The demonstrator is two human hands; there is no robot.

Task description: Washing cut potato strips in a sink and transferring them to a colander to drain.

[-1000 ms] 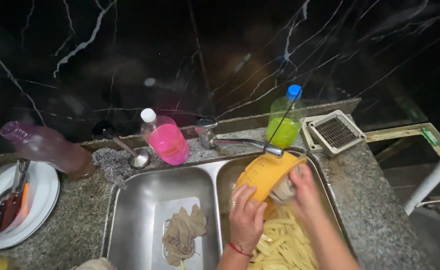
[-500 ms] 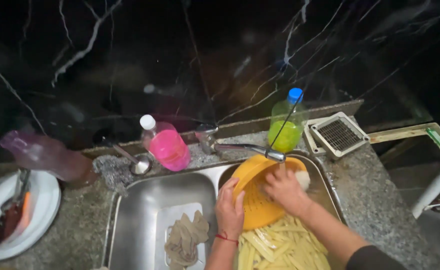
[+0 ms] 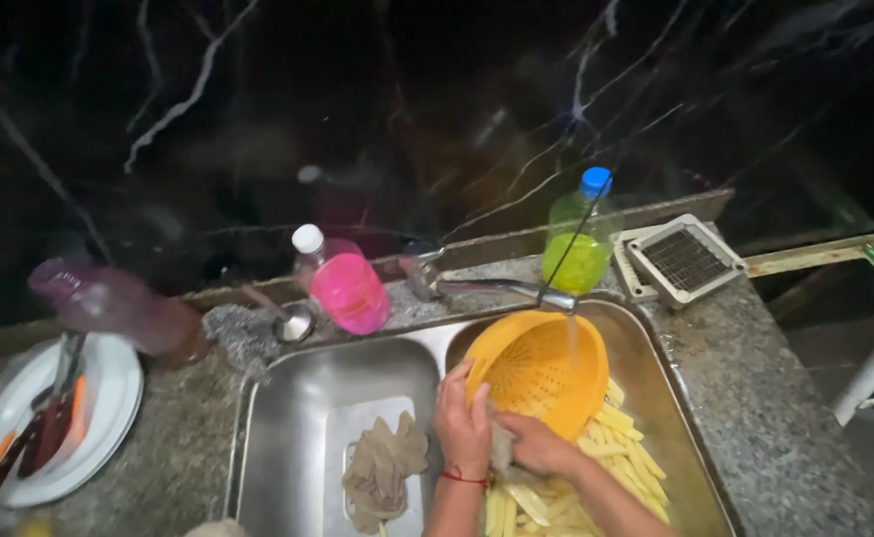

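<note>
Two basins make up the steel sink point(image 3: 288, 418), set in a speckled granite counter point(image 3: 775, 398); the right basin holds the work, the left one only a crumpled brown rag point(image 3: 382, 472) on its floor; in the right basin an orange colander point(image 3: 541, 373) is tipped on its side, its open bowl facing up and toward the person, directly under the tap point(image 3: 497, 288), whose thin stream falls into it; pale cut potato sticks point(image 3: 621, 447) lie heaped below and to the right of the colander; both hands meet at the colander's lower left rim, so it lies up and to the right of them; the left hand point(image 3: 462, 428), a red thread at its wrist, is curled over that rim, gripping it; the right hand point(image 3: 536, 447) lies just beside it, closed on a greyish cloth point(image 3: 502, 447) pressed against the same edge; both hands are about equally near, touching the colander; behind the sink stand a pink bottle point(image 3: 343, 283) and a green bottle point(image 3: 576, 244), with a grid cutter point(image 3: 686, 261) further right; far left, a white plate point(image 3: 109, 418) carries utensils.
</note>
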